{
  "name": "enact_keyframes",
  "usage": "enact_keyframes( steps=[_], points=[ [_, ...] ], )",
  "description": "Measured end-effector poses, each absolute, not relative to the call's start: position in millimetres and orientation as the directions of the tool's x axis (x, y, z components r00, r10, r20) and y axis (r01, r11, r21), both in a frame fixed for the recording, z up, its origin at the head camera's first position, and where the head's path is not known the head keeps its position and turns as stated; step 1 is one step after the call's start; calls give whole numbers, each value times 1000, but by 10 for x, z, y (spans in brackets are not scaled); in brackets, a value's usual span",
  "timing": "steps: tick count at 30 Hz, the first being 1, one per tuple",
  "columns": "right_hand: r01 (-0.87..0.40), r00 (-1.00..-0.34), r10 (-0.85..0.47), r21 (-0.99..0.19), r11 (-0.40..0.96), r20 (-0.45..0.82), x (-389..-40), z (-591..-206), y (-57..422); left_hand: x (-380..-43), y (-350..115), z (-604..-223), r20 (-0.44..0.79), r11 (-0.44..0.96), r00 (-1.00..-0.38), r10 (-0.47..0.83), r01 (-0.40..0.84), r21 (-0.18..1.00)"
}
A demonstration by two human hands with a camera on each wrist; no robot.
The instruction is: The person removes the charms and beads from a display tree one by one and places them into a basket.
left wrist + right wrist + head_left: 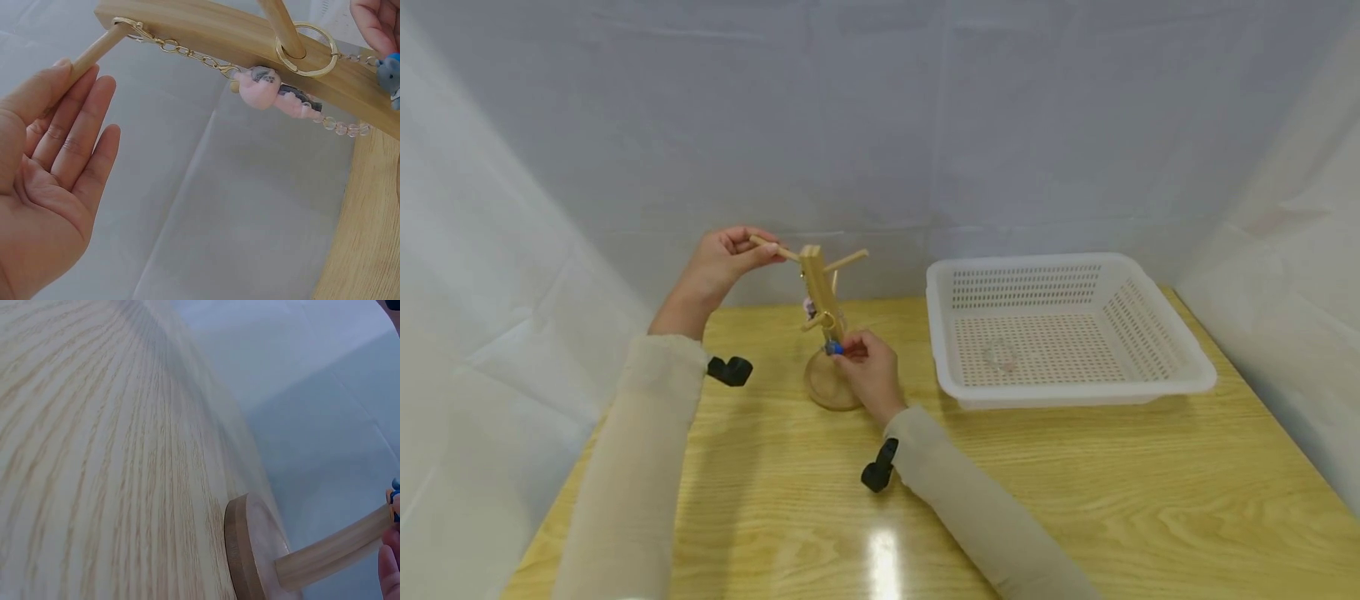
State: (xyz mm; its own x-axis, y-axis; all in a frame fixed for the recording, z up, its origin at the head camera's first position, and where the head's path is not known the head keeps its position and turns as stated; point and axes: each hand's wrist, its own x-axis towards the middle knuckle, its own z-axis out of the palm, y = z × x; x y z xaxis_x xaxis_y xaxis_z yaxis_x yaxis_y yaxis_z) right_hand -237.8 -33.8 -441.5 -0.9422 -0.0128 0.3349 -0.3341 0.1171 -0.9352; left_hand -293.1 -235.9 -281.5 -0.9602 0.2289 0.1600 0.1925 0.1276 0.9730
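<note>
The left hand [722,265] has its grip on the upper peg [786,252]: the thumb lies on one side, the fingers on the other, and they pinch it near its free end. The right hand [872,371] is lower, and its grip pinches the blue charm [834,347] between thumb and fingers, just beside the post of the stand [821,287].

Around the upper peg, close to the post, sits a gold clasp [131,26]. From it a gold chain [187,51] goes to the pink charm [259,90], which lies along the side of the post, with a row of clear beads [344,128] at its other end. The lower peg [282,28] passes through a gold ring [280,55], and from this ring a short string of beads leads to the blue charm. A third peg [847,260] points to the right from the top.

The stand is upright on its round base [827,390], which rests on the bench [790,500]. Well to the right is a white basket [1075,390], with a clear loop [1000,354] lying on its bottom. Behind hangs a pale sheet [880,125].
</note>
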Motion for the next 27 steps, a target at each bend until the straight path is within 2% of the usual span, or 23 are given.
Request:
enact_keyframes(
  steps=[18, 23, 27],
  points=[
    [-369, -926, -113, -926, 82, 359, -2249, -4372, -257, -2930, -2367, -2837, 154, 96, -961, 229, 180, 979],
    [-372, -925, -115, -925, 81, 362, -2200, -4285, -255, -2943, -2366, -2842, 165, 100, -958, 236, 193, 976],
    [-379, -920, -133, -922, 73, 368, -2070, -4072, -226, -2949, -2365, -2842, 173, 100, -954, 245, 202, 974]
  ],
)
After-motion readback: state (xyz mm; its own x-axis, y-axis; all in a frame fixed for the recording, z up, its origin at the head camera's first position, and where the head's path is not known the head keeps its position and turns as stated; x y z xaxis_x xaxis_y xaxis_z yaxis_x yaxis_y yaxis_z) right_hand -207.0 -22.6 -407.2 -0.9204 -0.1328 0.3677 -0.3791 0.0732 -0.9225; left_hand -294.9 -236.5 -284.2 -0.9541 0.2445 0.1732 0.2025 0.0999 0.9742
